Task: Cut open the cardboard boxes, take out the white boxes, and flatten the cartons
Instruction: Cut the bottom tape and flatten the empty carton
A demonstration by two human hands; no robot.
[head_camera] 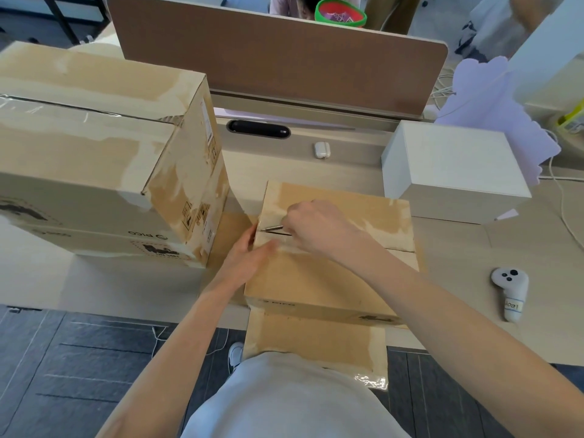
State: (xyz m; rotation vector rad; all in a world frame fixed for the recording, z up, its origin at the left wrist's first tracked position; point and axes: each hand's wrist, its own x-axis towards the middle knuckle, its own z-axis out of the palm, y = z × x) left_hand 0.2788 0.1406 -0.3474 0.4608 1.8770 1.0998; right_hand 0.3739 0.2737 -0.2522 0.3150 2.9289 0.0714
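Far left, on the pale wooden desk [347, 165]: a large brown cardboard carton [94, 147], closed, with clear tape along its top seam, its surface blotched with pale scuffed patches, and black handling symbols and a printed logo on its sides. Just right of it, the left hand [249, 257], slightly blurred, fingers fairly straight and laid against the left edge of a smaller brown cardboard carton [331, 279], pressing rather than gripping. At the centre front of the desk, directly before the body, that smaller carton: low and rectangular, top flaps closed, marked with the same pale patches, a dark slit open along the left part of the middle seam, the seam running on to the right edge. Beneath it, a flat sheet of brown cardboard [316, 339] hanging over the desk's near edge. Above the slit, the right hand [319, 229], fingers curled tight round a thin metal-tipped cutting tool [271, 229], the tip pointing left and lying at the slit near the carton's left edge. Further right and further back, well apart from both hands, a plain white box [455, 172], closed, resting on the desk. Near the right front, a white hand controller [510, 292] with dark buttons and a handwritten label, lying alone. Behind everything, a brown fabric divider panel [278, 52].
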